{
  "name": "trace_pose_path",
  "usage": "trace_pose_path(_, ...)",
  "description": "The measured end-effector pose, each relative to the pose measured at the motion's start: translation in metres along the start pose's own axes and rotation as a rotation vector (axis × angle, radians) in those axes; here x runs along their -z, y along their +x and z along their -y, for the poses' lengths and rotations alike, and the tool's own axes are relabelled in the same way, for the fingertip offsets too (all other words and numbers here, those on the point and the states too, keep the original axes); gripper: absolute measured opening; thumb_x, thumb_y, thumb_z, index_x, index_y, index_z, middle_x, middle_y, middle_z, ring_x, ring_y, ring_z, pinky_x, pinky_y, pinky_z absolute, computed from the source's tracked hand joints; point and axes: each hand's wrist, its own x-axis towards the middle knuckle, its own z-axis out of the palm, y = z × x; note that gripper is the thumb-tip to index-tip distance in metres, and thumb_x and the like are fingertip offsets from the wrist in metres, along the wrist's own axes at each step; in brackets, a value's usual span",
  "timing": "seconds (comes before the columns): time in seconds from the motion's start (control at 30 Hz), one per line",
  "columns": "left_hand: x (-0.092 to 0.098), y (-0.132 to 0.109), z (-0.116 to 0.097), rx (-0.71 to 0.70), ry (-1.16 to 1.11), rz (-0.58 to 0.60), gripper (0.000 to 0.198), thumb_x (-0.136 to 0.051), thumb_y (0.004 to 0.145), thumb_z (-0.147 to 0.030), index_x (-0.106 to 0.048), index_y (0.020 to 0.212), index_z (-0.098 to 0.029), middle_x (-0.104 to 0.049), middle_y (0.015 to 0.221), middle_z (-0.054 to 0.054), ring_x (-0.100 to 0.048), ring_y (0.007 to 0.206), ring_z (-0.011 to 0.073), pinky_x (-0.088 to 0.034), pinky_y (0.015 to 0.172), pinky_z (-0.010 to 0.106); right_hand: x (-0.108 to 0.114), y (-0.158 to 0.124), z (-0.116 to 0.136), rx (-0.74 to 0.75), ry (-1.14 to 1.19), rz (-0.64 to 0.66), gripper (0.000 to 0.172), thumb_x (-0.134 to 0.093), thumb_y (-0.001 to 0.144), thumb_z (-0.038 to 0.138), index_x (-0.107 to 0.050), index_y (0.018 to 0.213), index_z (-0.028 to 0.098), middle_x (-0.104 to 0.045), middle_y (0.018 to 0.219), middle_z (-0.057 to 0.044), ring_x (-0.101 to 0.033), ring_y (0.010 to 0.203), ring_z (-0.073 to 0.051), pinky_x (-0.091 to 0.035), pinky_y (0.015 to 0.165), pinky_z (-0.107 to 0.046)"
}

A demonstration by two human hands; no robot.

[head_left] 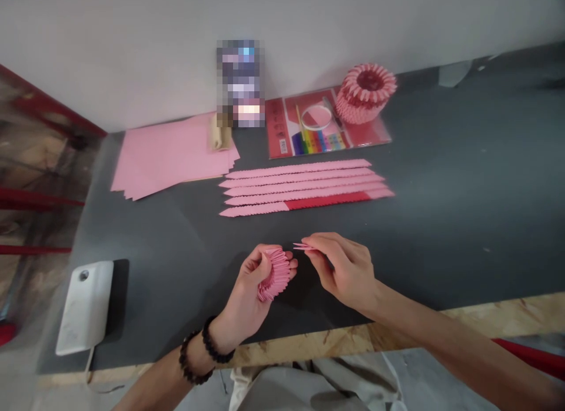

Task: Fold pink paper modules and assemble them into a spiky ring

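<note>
My left hand (253,287) is closed around a pleated pink ring of folded paper pieces (279,274), thumb pressed on its near-left side. Just right of it, my right hand (346,269) pinches a small folded pink paper piece (302,247), whose thin points face the ring with a short gap between. Beyond both hands lie several long rows of nested pink paper pieces (300,179), side by side. The nearest row has a red stretch (329,201) in it. At the back right stands a round pink and red vase-like paper model (366,96).
Pink paper sheets (165,158) lie at the left, with a beige holder (219,133) and a blurred upright device (241,84) behind. A red packet (276,128) lies under the paper model. A white corded device (85,308) sits near the left edge of the dark table (463,211).
</note>
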Motion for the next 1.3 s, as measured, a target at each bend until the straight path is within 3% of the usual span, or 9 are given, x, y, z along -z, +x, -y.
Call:
trace_pose_path(0.1, -0.003, 0.001, -0.004, 0.028, -0.067, -0.054, 0.028, -0.087, 0.079, -0.038, -0.076, 0.094, -0.017, -0.080, 0.094, 0.007, -0.076, 0.088, 0.0190, -0.062, 0.087, 0.030, 0.000, -0.001, -0.001, 0.019, 0.093, -0.001, 0.014, -0.057, 0.099, 0.013, -0.064, 0.110, 0.018, -0.076, 0.090, -0.004, -0.072, 0.074, -0.013, -0.056, 0.065, -0.024)
trace_pose_path(0.27, -0.008, 0.005, -0.014, 0.032, -0.064, -0.232, 0.017, -0.073, 0.094, -0.030, -0.076, 0.101, -0.015, -0.079, 0.110, 0.010, -0.076, 0.101, 0.0187, -0.058, 0.096, 0.029, -0.006, -0.013, 0.004, 0.515, 0.059, -0.084, 0.014, -0.073, 0.093, 0.025, -0.073, 0.101, 0.014, -0.059, 0.062, 0.005, -0.046, 0.050, -0.008, -0.035, 0.047, -0.026)
trace_pose_path(0.33, -0.010, 0.007, -0.015, 0.008, -0.031, -0.256, 0.015, -0.070, 0.095, -0.027, -0.075, 0.101, -0.014, -0.079, 0.111, 0.010, -0.075, 0.101, 0.0180, -0.057, 0.097, 0.028, -0.008, -0.017, 0.008, 0.609, 0.000, -0.029, 0.014, -0.076, 0.090, 0.023, -0.077, 0.102, 0.016, -0.055, 0.060, 0.006, -0.040, 0.049, -0.008, -0.028, 0.046, -0.028)
trace_pose_path(0.53, -0.018, 0.004, -0.007, -0.014, 0.003, -0.207, 0.022, -0.076, 0.091, -0.029, -0.076, 0.103, -0.011, -0.076, 0.117, 0.012, -0.073, 0.096, 0.0168, -0.057, 0.092, 0.026, -0.008, -0.017, 0.017, 0.555, -0.059, 0.162, 0.027, -0.055, 0.100, 0.016, -0.075, 0.119, 0.016, -0.054, 0.060, 0.005, -0.041, 0.051, -0.009, -0.028, 0.050, -0.030)
trace_pose_path(0.73, -0.022, -0.005, 0.000, -0.050, -0.072, -0.185, 0.017, -0.071, 0.093, -0.033, -0.073, 0.097, -0.016, -0.074, 0.106, 0.007, -0.071, 0.096, 0.0198, -0.058, 0.101, 0.048, -0.010, -0.015, 0.023, 0.543, -0.052, 0.239, 0.030, -0.053, 0.101, 0.018, -0.071, 0.125, 0.019, -0.052, 0.060, 0.006, -0.042, 0.052, -0.011, -0.026, 0.049, -0.031)
trace_pose_path(0.87, -0.018, -0.004, 0.001, -0.103, -0.006, -0.233, 0.019, -0.072, 0.093, -0.035, -0.068, 0.103, -0.020, -0.073, 0.112, 0.006, -0.072, 0.095, 0.0193, -0.060, 0.091, 0.042, -0.011, -0.016, 0.026, 0.570, -0.046, 0.258, 0.026, -0.055, 0.101, 0.017, -0.073, 0.119, 0.014, -0.051, 0.059, 0.005, -0.041, 0.051, -0.011, -0.024, 0.049, -0.032)
trace_pose_path(0.97, -0.014, -0.002, 0.003, -0.218, 0.069, -0.236, 0.022, -0.071, 0.094, -0.037, -0.065, 0.108, -0.022, -0.073, 0.114, 0.006, -0.072, 0.079, 0.0145, -0.058, 0.079, 0.031, -0.013, -0.020, 0.027, 0.554, -0.033, 0.271, 0.023, -0.057, 0.100, 0.015, -0.073, 0.116, 0.012, -0.049, 0.057, 0.006, -0.040, 0.050, -0.010, -0.024, 0.049, -0.031)
trace_pose_path(1.07, -0.013, -0.002, 0.005, -0.332, 0.098, -0.229, 0.017, -0.069, 0.096, -0.035, -0.063, 0.105, -0.023, -0.074, 0.112, 0.004, -0.072, 0.080, 0.0134, -0.056, 0.077, 0.027, -0.015, -0.023, 0.029, 0.516, 0.003, 0.287, 0.024, -0.054, 0.102, 0.014, -0.072, 0.117, 0.011, -0.050, 0.057, 0.007, -0.043, 0.050, -0.010, -0.026, 0.049, -0.030)
trace_pose_path(1.3, -0.012, 0.000, 0.004, -0.263, 0.065, -0.244, 0.021, -0.072, 0.094, -0.035, -0.068, 0.106, -0.019, -0.075, 0.114, 0.008, -0.074, 0.083, 0.0161, -0.061, 0.084, 0.033, -0.013, -0.022, 0.030, 0.526, 0.036, 0.266, 0.030, -0.047, 0.102, 0.011, -0.070, 0.121, 0.007, -0.052, 0.057, 0.006, -0.043, 0.049, -0.010, -0.027, 0.047, -0.030)
